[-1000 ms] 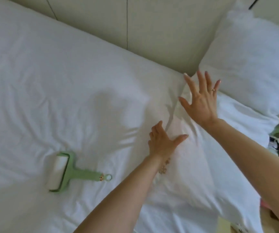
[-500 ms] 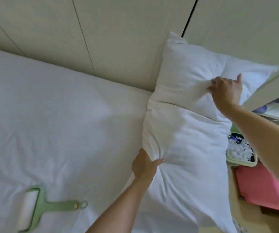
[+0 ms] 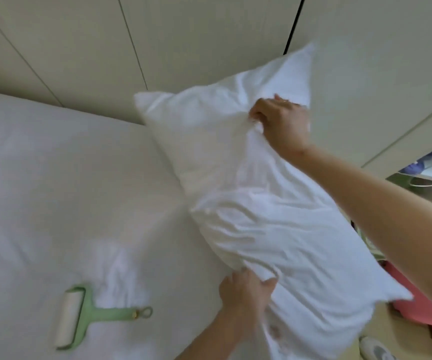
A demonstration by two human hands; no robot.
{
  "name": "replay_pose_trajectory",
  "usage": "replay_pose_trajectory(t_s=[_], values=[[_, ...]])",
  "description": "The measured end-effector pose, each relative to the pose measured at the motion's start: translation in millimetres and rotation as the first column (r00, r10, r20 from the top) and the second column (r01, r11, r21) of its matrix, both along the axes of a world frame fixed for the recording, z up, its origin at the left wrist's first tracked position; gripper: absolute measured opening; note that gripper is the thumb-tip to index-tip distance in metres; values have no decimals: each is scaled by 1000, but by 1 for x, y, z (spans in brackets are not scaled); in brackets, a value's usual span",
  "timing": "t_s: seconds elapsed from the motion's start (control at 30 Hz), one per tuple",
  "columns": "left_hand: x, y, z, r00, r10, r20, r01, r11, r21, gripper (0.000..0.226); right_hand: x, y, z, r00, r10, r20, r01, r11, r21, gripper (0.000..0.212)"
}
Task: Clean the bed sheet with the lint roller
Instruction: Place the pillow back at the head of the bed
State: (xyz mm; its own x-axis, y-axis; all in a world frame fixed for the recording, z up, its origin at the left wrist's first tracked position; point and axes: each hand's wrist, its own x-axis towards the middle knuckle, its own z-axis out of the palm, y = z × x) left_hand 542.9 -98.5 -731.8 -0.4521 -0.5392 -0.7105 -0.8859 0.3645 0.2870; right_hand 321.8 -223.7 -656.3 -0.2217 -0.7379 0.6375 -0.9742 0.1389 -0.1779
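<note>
Now, left hand: fingers dug into the edge of the near pillow, bunching its cover.
right hand: clenched on a fistful of the far pillow, which leans on the wall.
purpose: probably shifting both pillows to bare the sheet beneath.
lint roller: unheld, flat on the bed sheet, handle pointing toward the left hand.
bed sheet: rumpled just beside the roller.

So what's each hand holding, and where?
Right hand bunches fabric of the upper pillow near its top; left hand grips the lower pillow at its near edge. Lint roller lies unheld on the sheet.
</note>
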Motion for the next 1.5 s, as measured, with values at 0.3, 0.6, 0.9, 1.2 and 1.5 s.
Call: replay_pose_trajectory(t_s=[0.3,0.6,0.9,1.2,1.5], values=[[-42,-191,26,926,-308,-217,89,740,-667,108,38,103,-83,839,-471,274,248,778,578,97],[-63,-308,-38,961,166,-223,-241,897,-370,135,47,237,-155,54,-933,355,549,325,770,126],[-71,-294,-93,993,-34,-117,-32,854,-520,62,45,224,-204,54,-922,385,593,339,730,69],[-36,-286,-54,965,-112,-238,-106,664,-740,49,62,218,-165,60,-881,469,760,345,552,77],[85,-347,14,907,126,-402,-402,545,-736,49,95,92,-55,451,-691,565,661,684,308,50]])
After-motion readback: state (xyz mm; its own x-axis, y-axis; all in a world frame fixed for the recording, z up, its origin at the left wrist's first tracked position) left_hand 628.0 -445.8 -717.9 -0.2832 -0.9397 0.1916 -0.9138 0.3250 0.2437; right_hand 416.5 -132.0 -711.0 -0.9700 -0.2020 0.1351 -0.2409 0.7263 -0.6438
